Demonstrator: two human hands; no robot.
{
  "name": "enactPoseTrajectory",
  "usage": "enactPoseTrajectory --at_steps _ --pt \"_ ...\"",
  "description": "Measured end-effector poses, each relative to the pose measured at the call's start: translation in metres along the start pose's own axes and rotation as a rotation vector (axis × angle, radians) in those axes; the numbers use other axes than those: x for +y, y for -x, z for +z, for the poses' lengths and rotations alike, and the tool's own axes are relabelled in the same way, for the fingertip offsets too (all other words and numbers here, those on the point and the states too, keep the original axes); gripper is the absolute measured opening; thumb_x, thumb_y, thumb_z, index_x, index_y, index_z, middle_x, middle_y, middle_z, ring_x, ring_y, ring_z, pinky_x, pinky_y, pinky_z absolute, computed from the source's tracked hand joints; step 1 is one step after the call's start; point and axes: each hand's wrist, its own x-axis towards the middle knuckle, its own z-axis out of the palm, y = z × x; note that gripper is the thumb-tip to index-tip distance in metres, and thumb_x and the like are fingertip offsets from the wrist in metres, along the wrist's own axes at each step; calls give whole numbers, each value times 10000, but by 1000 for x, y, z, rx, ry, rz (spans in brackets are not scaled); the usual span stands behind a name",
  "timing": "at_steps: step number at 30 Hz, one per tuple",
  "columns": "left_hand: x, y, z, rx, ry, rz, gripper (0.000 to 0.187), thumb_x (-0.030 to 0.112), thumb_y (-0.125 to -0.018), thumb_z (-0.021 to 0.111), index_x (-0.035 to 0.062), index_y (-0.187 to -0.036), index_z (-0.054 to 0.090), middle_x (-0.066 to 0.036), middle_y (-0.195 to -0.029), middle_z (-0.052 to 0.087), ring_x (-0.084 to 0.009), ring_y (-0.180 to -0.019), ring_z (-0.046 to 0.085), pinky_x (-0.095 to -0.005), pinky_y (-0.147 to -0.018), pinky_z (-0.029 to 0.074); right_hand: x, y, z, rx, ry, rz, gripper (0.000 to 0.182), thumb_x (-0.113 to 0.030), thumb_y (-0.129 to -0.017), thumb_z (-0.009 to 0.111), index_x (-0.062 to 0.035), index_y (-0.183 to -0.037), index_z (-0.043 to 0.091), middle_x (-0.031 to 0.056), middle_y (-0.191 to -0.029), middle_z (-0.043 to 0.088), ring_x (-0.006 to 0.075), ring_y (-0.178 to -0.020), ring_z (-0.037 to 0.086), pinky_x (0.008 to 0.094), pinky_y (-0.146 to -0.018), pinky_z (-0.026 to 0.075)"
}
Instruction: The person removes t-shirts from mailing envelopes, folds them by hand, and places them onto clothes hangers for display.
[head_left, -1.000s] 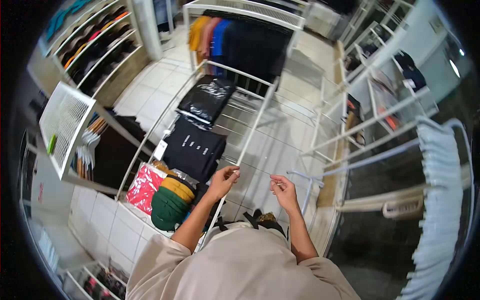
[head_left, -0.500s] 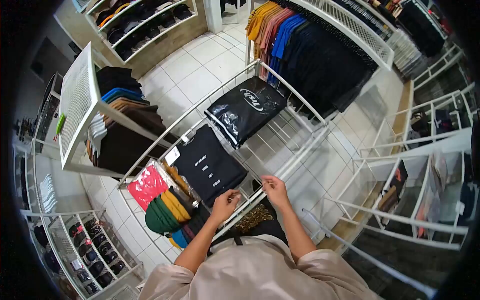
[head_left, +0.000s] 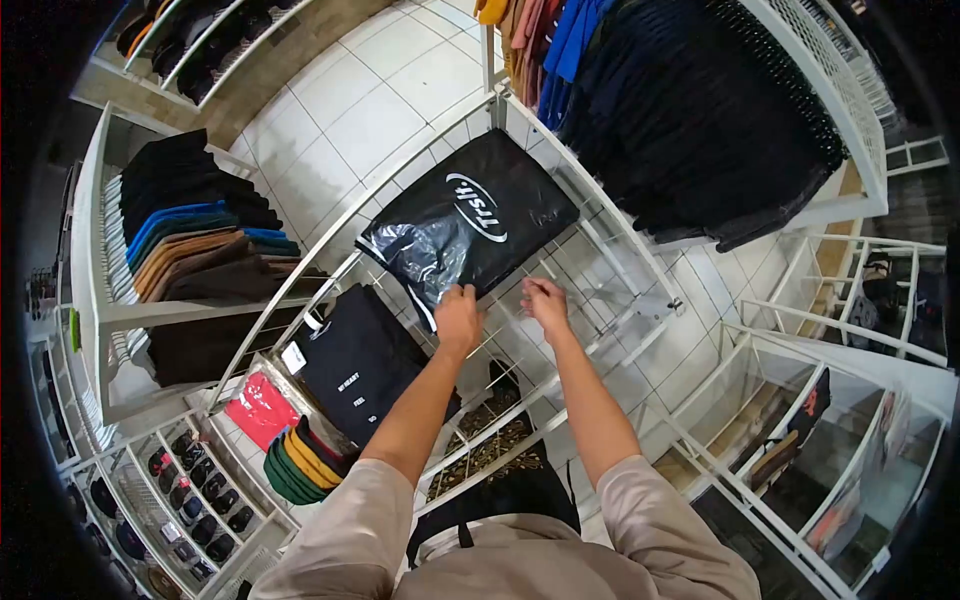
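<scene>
A black garment pack (head_left: 400,230) in glossy clear plastic, with a white oval logo, lies on a white wire rack (head_left: 610,310). My left hand (head_left: 460,315) is at the pack's near edge, its curled fingers closed on the plastic there. To the right, my right hand (head_left: 543,303) hovers just short of the pack over the bare wires, fingers bent and apart, with nothing visible in them. Left of my left forearm lies a folded black shirt (head_left: 345,345) with small white lettering, partly covered by the arm.
A red plastic-wrapped pack (head_left: 262,410) and green and yellow beanies (head_left: 300,460) lie at the rack's left end. Hanging clothes (head_left: 700,130) stand beyond the right rail, more garments (head_left: 200,230) on the left. A metal frame (head_left: 740,490) rises at right.
Both hands have reached forward, away from my body, from the rack's near rail to the plastic-wrapped pack. My left hand has come onto the pack's edge. The view has shifted too.
</scene>
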Motion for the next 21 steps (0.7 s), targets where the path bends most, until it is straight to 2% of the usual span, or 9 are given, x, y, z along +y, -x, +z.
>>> enactPoseTrajectory --at_steps 3,7,10,12,13,14,17,20,21 --pt "-22 -16 21 28 -154 -12 524 115 -685 796 68 -1143 547 -151 -1080 583 -353 -1036 615 -456 -804 537 9 2 0 -55 -2 3 237 -169 -984 582 -115 -1190 687 29 -1010 680 140 -813 656 275 -665 506" --pt "-34 -23 19 5 -249 55 352 68 -750 713 92 -1078 589 -109 -1038 619 -312 -990 638 -447 -814 548 35 7 3 -100 -37 86 236 -159 -985 577 -104 -1187 686 29 -1018 677 140 -813 650 270 -664 501" --pt "-34 -23 0 -75 -124 90 226 78 -769 704 72 -983 629 -118 -969 653 -316 -931 647 -437 -794 543 36 15 14 -107 -73 135 236 -170 -990 584 -93 -1191 682 30 -1035 674 133 -811 643 269 -665 501" --pt "-31 -21 -15 68 64 64 120 93 -791 696 52 -893 649 -135 -914 667 -334 -893 644 -443 -771 527 32 20 26 -96 -104 156 233 -180 -1003 585 -88 -1194 682 32 -1048 675 130 -805 635 267 -668 501" --pt "-27 -21 -21 172 140 60 101 89 -802 692 44 -884 655 -139 -900 654 -349 -892 625 -459 -777 496 31 17 30 -156 -120 133 346 -309 -981 655 -108 -1261 646 41 -1123 656 146 -896 630 290 -715 504" --pt "-25 -21 -27 177 136 60 101 89 -802 692 44 -884 655 -139 -900 654 -349 -892 625 -459 -777 496 29 14 35 -161 -121 130 346 -309 -981 655 -108 -1261 646 41 -1123 656 146 -896 630 290 -715 504" --pt "-6 -17 -67 254 149 88 93 69 -800 691 46 -883 657 -137 -877 640 -352 -895 606 -460 -801 473 5 11 58 -97 -274 86 797 -546 -844 771 -81 -1423 485 57 -1292 575 194 -1091 584 349 -834 491" --pt "10 -8 -95 256 231 110 92 49 -798 687 51 -886 660 -137 -868 626 -352 -903 591 -458 -806 460 -29 9 66 -173 -400 83 789 -482 -850 796 -74 -1432 452 59 -1358 542 205 -1111 576 395 -875 505" --pt "13 -2 -99 239 285 124 83 40 -798 695 37 -877 668 -147 -863 632 -361 -894 596 -460 -811 468 -44 18 74 -119 -507 87 693 -404 -860 799 -44 -1380 518 97 -1313 591 213 -1080 601 393 -874 504"
